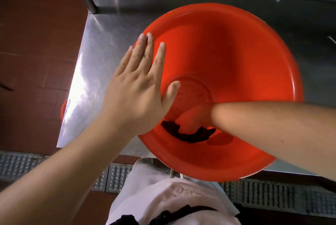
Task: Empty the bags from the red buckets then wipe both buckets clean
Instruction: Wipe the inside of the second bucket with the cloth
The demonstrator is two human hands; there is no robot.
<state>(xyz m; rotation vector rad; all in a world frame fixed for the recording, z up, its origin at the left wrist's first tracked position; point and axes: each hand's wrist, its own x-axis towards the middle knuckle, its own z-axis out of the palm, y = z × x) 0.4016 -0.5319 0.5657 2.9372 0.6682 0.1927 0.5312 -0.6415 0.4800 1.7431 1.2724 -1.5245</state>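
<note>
A second red bucket (63,109) shows only as a sliver below the tabletop's (101,46) left edge. The left hand (138,86) lies flat, fingers straight, pressed on the left rim of the red bucket (236,57), which stands at the tabletop's near edge, its rim overhanging. Bare steel lies open to the left and behind it. The right hand (192,117) reaches inside onto a dark cloth (189,133); its grip cannot be told.
</note>
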